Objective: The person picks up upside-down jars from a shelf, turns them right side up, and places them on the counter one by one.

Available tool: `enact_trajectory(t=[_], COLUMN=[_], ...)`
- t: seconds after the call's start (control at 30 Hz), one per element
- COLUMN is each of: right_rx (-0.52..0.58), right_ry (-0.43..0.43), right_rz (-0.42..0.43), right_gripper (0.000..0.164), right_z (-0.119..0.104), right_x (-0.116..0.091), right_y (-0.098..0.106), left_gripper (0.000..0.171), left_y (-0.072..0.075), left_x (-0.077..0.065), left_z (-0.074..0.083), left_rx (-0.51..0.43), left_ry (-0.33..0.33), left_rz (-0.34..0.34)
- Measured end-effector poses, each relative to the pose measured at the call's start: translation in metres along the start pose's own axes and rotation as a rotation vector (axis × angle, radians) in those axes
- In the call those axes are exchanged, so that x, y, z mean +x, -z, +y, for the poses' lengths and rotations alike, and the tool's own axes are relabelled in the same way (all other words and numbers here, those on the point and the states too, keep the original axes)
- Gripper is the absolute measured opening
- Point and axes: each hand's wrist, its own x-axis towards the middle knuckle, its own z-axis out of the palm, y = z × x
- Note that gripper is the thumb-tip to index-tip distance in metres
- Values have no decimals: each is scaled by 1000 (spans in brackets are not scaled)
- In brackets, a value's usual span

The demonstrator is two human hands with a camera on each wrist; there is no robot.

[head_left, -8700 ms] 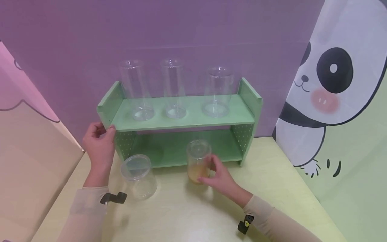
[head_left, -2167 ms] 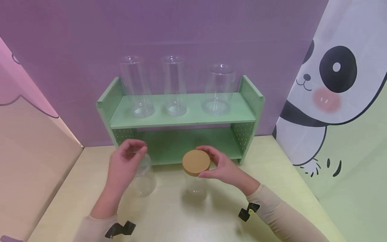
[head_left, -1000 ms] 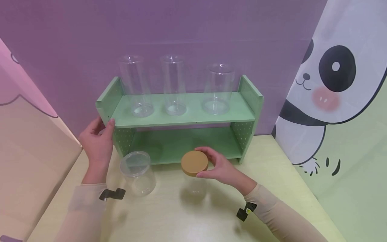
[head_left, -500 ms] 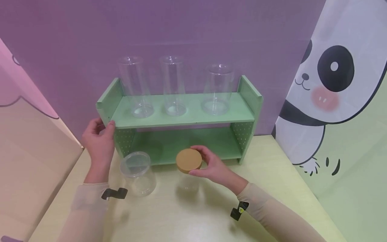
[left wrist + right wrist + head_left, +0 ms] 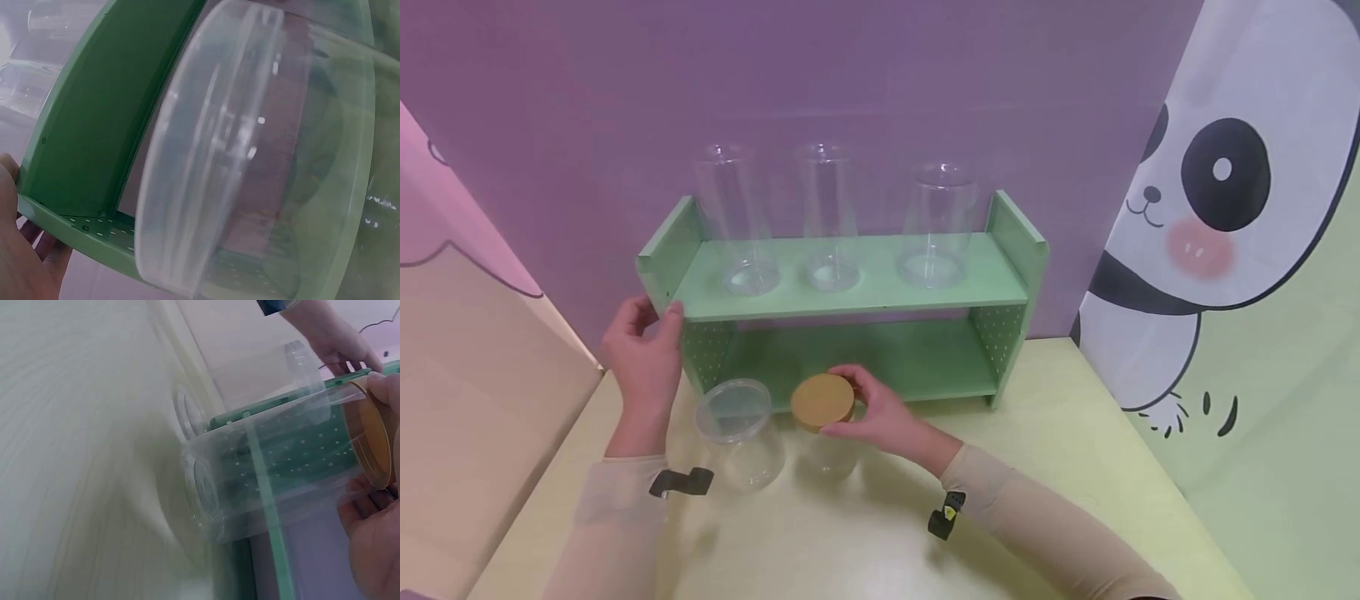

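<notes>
My right hand grips the tan lid of a clear jar between thumb and fingers. The jar is upright, lid on top; whether its base touches the table I cannot tell. My left hand grips the left side of a green two-tier shelf, thumb on the front edge, fingers behind the panel. Close to the left of the held jar stands a wider clear jar with a clear lid. Nothing visible is inside either jar.
On the upper tier stand three clear containers: two tall ones and a wider one. The shelf's lower tier lies behind the held jar. A purple wall backs the pale wooden table.
Earlier the held jar's tan end was at the bottom; now its lid is on top. It has since shifted left toward the wider jar. My left hand left that jar and returned to the shelf.
</notes>
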Motion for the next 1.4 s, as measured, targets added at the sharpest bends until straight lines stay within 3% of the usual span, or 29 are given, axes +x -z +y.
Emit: enact_trajectory(t=[0.37,0.63,0.87,1.4], right_rx=[-32,-17,1,-16], right_ry=[-1,3,4,9], right_rz=[16,12,34,33], right_gripper=[79,79,80,84], right_z=[10,11,16,20], right_x=[17,24,32,31], right_y=[-19,-26,-30,-33], left_gripper=[29,34,34,32], left_y=[-1,-2,-2,-1], left_x=[3,-2,1,-1], left_z=[-3,8,1,2], left_rx=[-1,8,21,-16], left_ry=[4,32,42,29], left_rz=[-2,-1,1,9])
